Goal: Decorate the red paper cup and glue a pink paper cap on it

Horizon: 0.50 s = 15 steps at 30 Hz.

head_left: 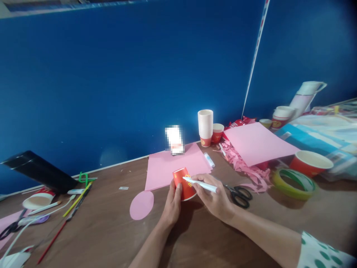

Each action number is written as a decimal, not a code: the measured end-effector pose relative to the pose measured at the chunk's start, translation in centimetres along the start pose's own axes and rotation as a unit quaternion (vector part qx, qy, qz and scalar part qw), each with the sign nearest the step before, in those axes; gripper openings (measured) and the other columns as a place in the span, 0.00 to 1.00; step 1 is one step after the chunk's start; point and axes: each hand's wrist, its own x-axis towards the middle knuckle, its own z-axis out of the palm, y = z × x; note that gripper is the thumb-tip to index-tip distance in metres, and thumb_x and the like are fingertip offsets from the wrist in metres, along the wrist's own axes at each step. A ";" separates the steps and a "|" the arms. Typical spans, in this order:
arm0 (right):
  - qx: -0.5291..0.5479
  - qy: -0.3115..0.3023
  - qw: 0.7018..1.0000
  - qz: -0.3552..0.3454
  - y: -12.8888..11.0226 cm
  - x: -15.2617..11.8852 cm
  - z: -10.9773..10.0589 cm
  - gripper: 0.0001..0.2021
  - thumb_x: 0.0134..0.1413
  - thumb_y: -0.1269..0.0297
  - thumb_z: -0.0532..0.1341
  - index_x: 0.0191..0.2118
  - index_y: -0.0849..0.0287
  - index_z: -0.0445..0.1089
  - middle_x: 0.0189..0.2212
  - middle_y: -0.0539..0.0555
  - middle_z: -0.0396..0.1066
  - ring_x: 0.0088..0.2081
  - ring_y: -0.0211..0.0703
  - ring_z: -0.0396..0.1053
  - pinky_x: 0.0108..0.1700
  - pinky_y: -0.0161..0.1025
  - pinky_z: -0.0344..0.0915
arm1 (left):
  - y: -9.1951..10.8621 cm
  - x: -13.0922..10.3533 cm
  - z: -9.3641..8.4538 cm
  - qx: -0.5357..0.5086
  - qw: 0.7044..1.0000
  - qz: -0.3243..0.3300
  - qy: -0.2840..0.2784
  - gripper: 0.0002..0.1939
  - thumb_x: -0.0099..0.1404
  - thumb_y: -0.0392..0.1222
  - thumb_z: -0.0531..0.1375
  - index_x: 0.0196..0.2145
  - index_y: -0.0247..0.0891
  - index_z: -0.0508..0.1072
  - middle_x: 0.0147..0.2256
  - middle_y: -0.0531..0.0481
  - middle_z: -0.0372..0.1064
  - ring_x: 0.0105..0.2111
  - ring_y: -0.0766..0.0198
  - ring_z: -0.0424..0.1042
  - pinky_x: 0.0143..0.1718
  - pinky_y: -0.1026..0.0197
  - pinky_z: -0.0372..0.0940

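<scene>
A red paper cup point(182, 182) with yellow print is held tilted in front of me, its white rim facing down. My left hand point(173, 203) closes round the cup's left side. In my right hand point(216, 201) is a white marker pen point(205, 185), its tip at the cup's printed side. The right fingertips are close to the cup; whether they touch it I cannot tell. A pink paper oval point(141, 205) lies left of my left hand. Behind the cup lie pink paper sheets point(164, 167). Black-handled scissors point(240, 195) rest just beyond my right hand.
Stacked paper cups point(205, 124) stand by the blue wall. To the right are pink paper scraps point(245, 167), a green tape roll point(292, 184) and a red cup point(305, 163). A black tumbler point(39, 171), rulers and a white cable point(41, 216) lie left.
</scene>
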 end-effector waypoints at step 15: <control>-0.005 -0.001 1.000 0.006 0.1 0.0 -0.1 0.07 0.60 0.67 0.54 0.40 0.56 0.69 0.33 0.54 0.72 0.35 0.42 0.71 0.39 0.37 0.68 | -0.4 0.1 0.0 -0.041 0.999 -0.004 0.005 0.22 0.59 0.48 0.61 0.50 0.41 0.69 0.51 0.45 0.69 0.58 0.49 0.60 0.59 0.53 0.52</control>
